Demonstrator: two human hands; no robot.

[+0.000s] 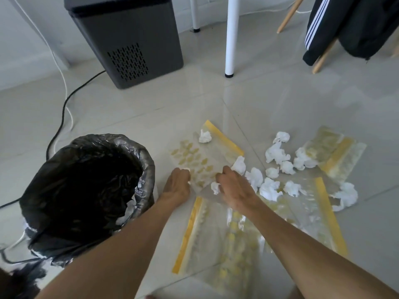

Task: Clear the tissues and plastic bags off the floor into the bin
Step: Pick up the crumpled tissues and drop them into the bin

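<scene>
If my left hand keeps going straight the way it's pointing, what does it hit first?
Probably the clear plastic bag with the yellow leaf print, lying flat just beyond the left hand. Its fingers already seem closed on a small tissue at that bag's near edge. Depth is hard to judge here.

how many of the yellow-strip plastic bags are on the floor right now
4 plastic bags: one under both hands, one nearest the camera between the forearms, one on the right under the tissues, one at far right. More could be hidden beneath.
</scene>
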